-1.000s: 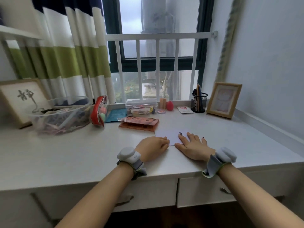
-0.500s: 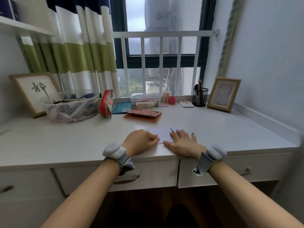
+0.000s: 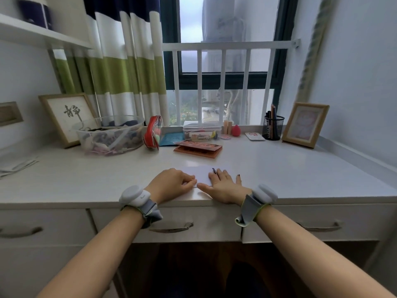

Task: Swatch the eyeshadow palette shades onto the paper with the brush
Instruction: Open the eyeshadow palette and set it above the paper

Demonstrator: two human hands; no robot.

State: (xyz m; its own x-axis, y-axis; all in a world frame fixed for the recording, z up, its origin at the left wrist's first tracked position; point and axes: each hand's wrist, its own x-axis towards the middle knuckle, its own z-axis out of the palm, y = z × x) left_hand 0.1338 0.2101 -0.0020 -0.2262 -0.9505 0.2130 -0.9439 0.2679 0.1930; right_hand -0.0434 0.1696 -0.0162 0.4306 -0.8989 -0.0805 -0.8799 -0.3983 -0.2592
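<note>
A white sheet of paper (image 3: 198,173) lies on the desk near its front edge. My left hand (image 3: 171,182) is curled, its fingertips pinching the paper's near left corner. Flat on the right part of the sheet rests my right hand (image 3: 224,183), fingers spread, dark polish on the nails. The coral eyeshadow palette (image 3: 197,148) lies shut farther back, a hand's length beyond the paper. No brush can be made out.
Behind the palette stand a clear lidded box (image 3: 202,131), a red pouch (image 3: 153,133), a clear tub of clutter (image 3: 109,136), a mesh pen holder (image 3: 273,127) and two picture frames (image 3: 305,125). Drawers (image 3: 171,224) sit below the desk edge.
My head has pulled back and tilted down, so the drawers and my forearms show more. Both hands stay on the paper in nearly the same pose.
</note>
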